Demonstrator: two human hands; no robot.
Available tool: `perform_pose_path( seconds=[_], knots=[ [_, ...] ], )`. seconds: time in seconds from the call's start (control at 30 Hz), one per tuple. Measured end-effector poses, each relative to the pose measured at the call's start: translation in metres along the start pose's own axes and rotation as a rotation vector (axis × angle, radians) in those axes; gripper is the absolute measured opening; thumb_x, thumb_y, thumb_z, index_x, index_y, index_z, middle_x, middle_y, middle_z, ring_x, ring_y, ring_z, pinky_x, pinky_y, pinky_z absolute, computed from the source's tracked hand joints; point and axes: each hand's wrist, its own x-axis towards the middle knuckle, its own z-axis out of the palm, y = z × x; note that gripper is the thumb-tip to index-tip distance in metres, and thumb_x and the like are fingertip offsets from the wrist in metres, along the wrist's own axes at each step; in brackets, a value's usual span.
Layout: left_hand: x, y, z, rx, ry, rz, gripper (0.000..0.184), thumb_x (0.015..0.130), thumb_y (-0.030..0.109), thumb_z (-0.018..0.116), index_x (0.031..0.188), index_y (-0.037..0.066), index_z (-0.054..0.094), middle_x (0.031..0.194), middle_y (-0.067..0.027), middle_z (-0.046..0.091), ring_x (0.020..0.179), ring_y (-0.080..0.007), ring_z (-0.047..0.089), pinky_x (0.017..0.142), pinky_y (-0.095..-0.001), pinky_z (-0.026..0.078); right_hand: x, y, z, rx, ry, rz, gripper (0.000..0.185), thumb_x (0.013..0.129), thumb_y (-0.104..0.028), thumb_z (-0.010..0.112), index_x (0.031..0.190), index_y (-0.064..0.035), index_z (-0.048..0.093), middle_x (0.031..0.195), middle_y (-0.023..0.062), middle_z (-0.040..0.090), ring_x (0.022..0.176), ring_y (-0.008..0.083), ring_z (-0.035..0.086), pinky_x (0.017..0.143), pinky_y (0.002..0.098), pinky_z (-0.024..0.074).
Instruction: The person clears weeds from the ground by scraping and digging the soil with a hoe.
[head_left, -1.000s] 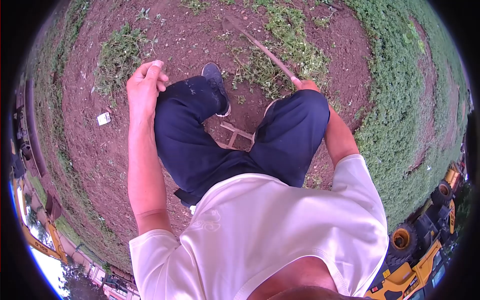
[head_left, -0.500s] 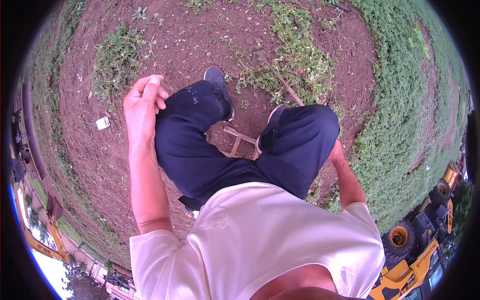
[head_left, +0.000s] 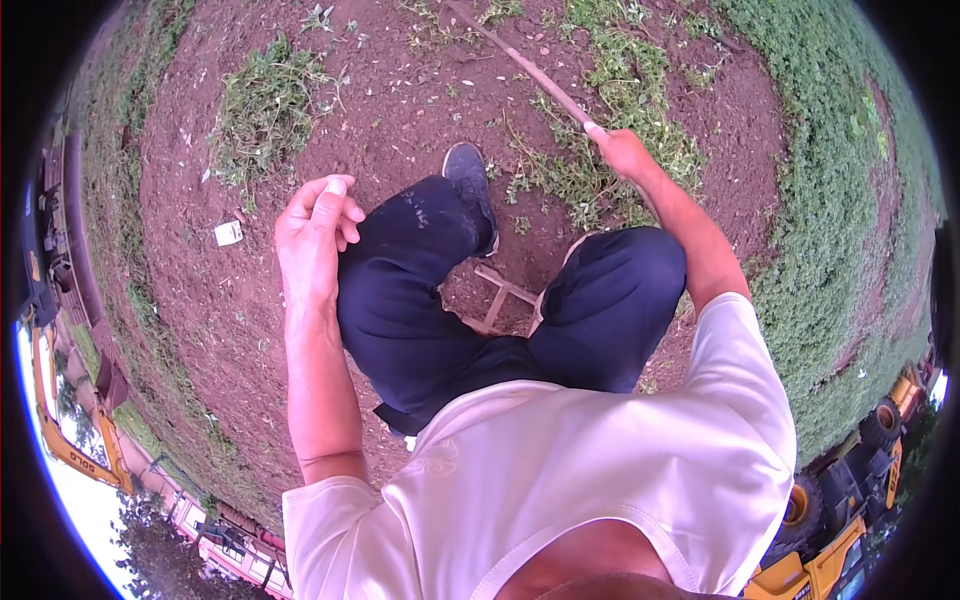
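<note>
My right hand is wrapped round the wooden handle of a hoe, out past my right knee. The handle slants away to the upper left over the soil, and its head is at the top edge, barely visible. Beside my left knee, my left hand has its fingers curled and its thumb pressed against the index finger; whatever might be between them is hidden. Pulled-looking green weeds lie under and to the right of the handle. Another heap of weeds lies beyond my left hand.
Between my legs is a low wooden frame. A small white packet lies on the brown soil at left. Dense green plants cover the right side. Yellow machines stand behind at right, with a yellow digger arm at left.
My right hand has come up from beside my right thigh, swinging the hoe forward and to the left, away from my feet. My left hand keeps its curled pose by the knee.
</note>
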Motion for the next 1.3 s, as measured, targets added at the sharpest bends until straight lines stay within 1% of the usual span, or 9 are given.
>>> perform_pose_path(
  seconds=[0.23, 0.3, 0.37, 0.47, 0.5, 0.73, 0.9, 1.1, 1.3],
  knots=[
    [-0.003, 0.007, 0.004, -0.039, -0.049, 0.005, 0.023, 0.099, 0.025, 0.066, 0.108, 0.004, 0.071, 0.074, 0.0006, 0.066, 0.059, -0.0029, 0.052, 0.053, -0.0188, 0.035, -0.123, 0.071, -0.037, -0.329, -0.010, 0.052, 0.076, 0.092, -0.071, 0.052, 0.083, 0.0024, 0.070, 0.078, 0.0197, 0.068, 0.074, 0.0326, 0.065, 0.075, 0.0441, 0.0509],
    [-0.004, 0.006, 0.003, -0.028, -0.080, 0.024, 0.025, 0.101, 0.025, 0.062, 0.109, 0.004, 0.070, 0.075, -0.0006, 0.065, 0.060, -0.0046, 0.052, 0.055, -0.0193, 0.036, -0.170, 0.086, -0.045, -0.278, -0.004, 0.131, 0.068, 0.094, -0.066, 0.055, 0.091, 0.0006, 0.072, 0.080, 0.0171, 0.069, 0.074, 0.0277, 0.065, 0.074, 0.0415, 0.0510],
    [-0.003, 0.003, -0.004, -0.043, -0.087, 0.018, 0.024, 0.101, 0.025, 0.061, 0.109, 0.003, 0.070, 0.075, -0.0008, 0.065, 0.060, -0.0046, 0.052, 0.055, -0.0192, 0.037, -0.175, 0.195, -0.030, 0.159, 0.015, -0.063, 0.060, 0.095, -0.059, 0.058, 0.096, -0.0005, 0.072, 0.078, 0.0139, 0.068, 0.074, 0.0206, 0.063, 0.071, 0.0381, 0.0503],
    [0.001, 0.002, -0.008, -0.054, -0.093, 0.014, 0.024, 0.101, 0.024, 0.061, 0.109, 0.002, 0.070, 0.075, -0.0010, 0.065, 0.060, -0.0047, 0.052, 0.055, -0.0191, 0.037, -0.180, 0.182, -0.027, 0.113, 0.117, -0.023, 0.056, 0.096, -0.055, 0.060, 0.095, 0.0000, 0.072, 0.073, 0.0109, 0.066, 0.073, 0.0157, 0.060, 0.068, 0.0356, 0.0489],
    [0.003, 0.003, -0.009, -0.053, -0.091, 0.018, 0.025, 0.101, 0.023, 0.060, 0.110, 0.002, 0.070, 0.075, -0.0009, 0.065, 0.060, -0.0046, 0.052, 0.055, -0.0190, 0.037, -0.163, 0.147, -0.026, 0.102, 0.110, 0.159, 0.060, 0.096, -0.058, 0.058, 0.093, 0.0006, 0.071, 0.070, 0.0123, 0.064, 0.070, 0.0182, 0.059, 0.068, 0.0377, 0.0486],
    [0.005, 0.002, -0.014, -0.037, -0.061, -0.019, 0.024, 0.101, 0.025, 0.060, 0.109, 0.004, 0.070, 0.074, 0.0000, 0.066, 0.059, -0.0046, 0.052, 0.054, -0.0192, 0.037, -0.027, -0.057, -0.017, -0.297, -0.011, -0.216, 0.077, 0.096, -0.069, 0.045, 0.084, 0.0034, 0.069, 0.074, 0.0207, 0.066, 0.073, 0.0366, 0.065, 0.073, 0.0476, 0.0502],
    [0.001, 0.001, -0.019, -0.038, -0.019, -0.027, 0.026, 0.101, 0.027, 0.062, 0.108, 0.004, 0.071, 0.074, 0.0006, 0.066, 0.059, -0.0043, 0.052, 0.055, -0.0191, 0.037, -0.052, -0.018, -0.032, -0.532, 0.005, -0.107, 0.077, 0.096, -0.070, 0.042, 0.090, 0.0010, 0.071, 0.078, 0.0234, 0.068, 0.080, 0.0414, 0.068, 0.079, 0.0511, 0.0505],
    [0.003, -0.003, -0.020, -0.070, -0.048, -0.009, 0.024, 0.099, 0.026, 0.063, 0.107, 0.004, 0.071, 0.075, 0.0006, 0.066, 0.059, -0.0035, 0.052, 0.054, -0.0189, 0.036, -0.161, 0.082, -0.049, -0.275, 0.084, 0.050, 0.069, 0.097, -0.065, 0.048, 0.099, -0.0003, 0.072, 0.080, 0.0223, 0.069, 0.081, 0.0366, 0.069, 0.078, 0.0464, 0.0511],
    [0.001, 0.000, -0.017, -0.061, -0.050, 0.006, 0.021, 0.098, 0.023, 0.064, 0.107, 0.004, 0.070, 0.075, 0.0005, 0.066, 0.059, -0.0031, 0.052, 0.053, -0.0191, 0.035, -0.108, 0.007, -0.030, -0.239, 0.046, -0.057, 0.068, 0.097, -0.063, 0.051, 0.085, 0.0016, 0.069, 0.072, 0.0170, 0.064, 0.070, 0.0302, 0.064, 0.071, 0.0437, 0.0498]
  ],
)
